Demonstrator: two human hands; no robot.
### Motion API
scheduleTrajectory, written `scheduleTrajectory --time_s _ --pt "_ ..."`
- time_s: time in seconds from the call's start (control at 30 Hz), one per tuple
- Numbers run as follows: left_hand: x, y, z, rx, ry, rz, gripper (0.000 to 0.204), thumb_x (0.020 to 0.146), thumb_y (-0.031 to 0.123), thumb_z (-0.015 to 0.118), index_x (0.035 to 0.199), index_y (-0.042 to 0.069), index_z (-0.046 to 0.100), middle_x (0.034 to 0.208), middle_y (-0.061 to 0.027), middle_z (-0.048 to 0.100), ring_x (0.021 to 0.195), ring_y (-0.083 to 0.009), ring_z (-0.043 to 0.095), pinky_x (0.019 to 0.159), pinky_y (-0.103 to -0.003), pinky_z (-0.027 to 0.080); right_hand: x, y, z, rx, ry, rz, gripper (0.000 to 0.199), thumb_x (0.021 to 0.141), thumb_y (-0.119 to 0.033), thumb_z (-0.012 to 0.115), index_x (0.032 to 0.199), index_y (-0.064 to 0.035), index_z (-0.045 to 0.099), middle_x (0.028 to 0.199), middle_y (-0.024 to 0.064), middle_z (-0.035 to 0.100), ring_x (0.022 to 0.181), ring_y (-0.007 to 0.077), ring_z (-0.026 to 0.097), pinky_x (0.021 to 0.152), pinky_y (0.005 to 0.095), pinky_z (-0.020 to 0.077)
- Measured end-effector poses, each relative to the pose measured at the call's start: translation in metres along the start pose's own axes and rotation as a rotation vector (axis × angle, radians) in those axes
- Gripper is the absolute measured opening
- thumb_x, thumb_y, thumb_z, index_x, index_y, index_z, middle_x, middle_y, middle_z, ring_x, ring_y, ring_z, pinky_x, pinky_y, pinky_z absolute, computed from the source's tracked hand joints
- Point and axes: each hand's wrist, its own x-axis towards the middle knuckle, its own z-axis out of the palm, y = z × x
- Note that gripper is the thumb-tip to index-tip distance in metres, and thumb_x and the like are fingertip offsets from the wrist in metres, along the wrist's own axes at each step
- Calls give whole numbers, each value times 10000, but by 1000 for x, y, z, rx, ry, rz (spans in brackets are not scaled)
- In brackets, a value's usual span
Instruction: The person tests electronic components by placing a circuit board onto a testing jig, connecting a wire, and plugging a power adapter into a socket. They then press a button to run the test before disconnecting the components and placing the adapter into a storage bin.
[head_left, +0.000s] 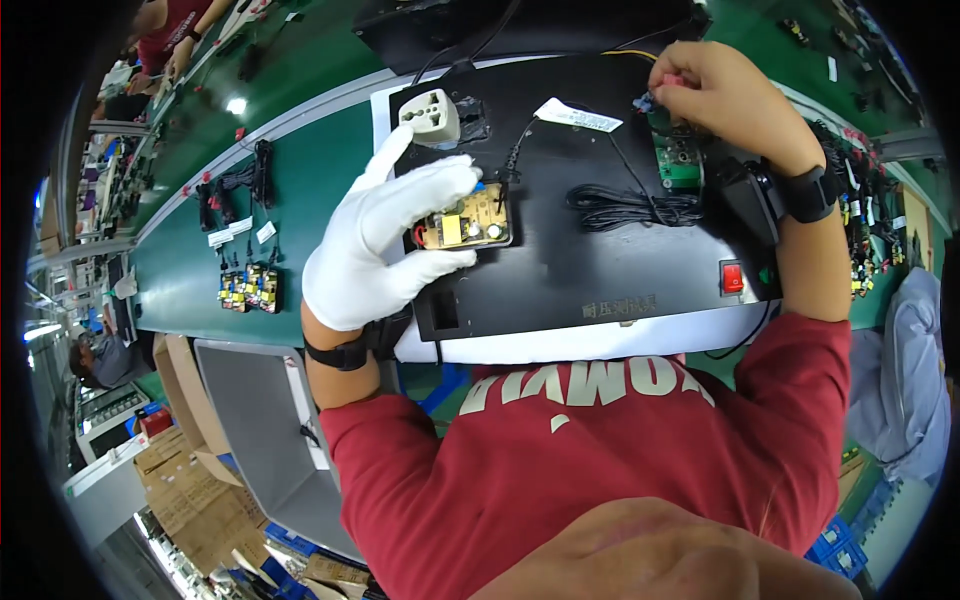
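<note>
At centre-left, our left hand [372, 240] grips the tan board [484, 214]; at upper right, our right hand [728, 98] pinches 1 red part [675, 80]. We seem to be wiring; next calls for a steady board.

The black panel [560, 290] looks smooth and glossy, the white socket [430, 116] smooth plastic.

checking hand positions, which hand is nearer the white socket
Left. The gloved left hand is just below the white socket, one finger close to its left side; the right hand is off to the socket's right, near the upper right corner of the black panel.
</note>
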Motion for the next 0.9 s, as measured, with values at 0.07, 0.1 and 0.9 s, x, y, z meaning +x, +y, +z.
scheduleTrajectory --time_s 0.07,0.1,0.9 --pt "0 0 1 -5 13 4 572 703 179 802 1215 31 594 1169 -136 664 1117 -310 623 1125 -571 232 -2 -3 -7 -27 37 6 341 919 -306 611 890 32 642 703 77 632 581 137 593 549 270 474" --pt "0 0 1 -1 15 3 570 704 177 801 1215 31 595 1170 -134 664 1118 -310 623 1126 -571 232 0 -4 -10 -15 45 23 340 917 -302 601 882 34 637 701 79 628 581 142 590 553 279 474" --pt "-2 -3 0 20 10 41 613 706 178 810 1255 51 570 1207 -115 648 1134 -286 609 1121 -559 261 16 -5 -3 -30 -120 -96 86 836 -80 516 904 -39 485 645 35 510 593 124 505 545 294 406"
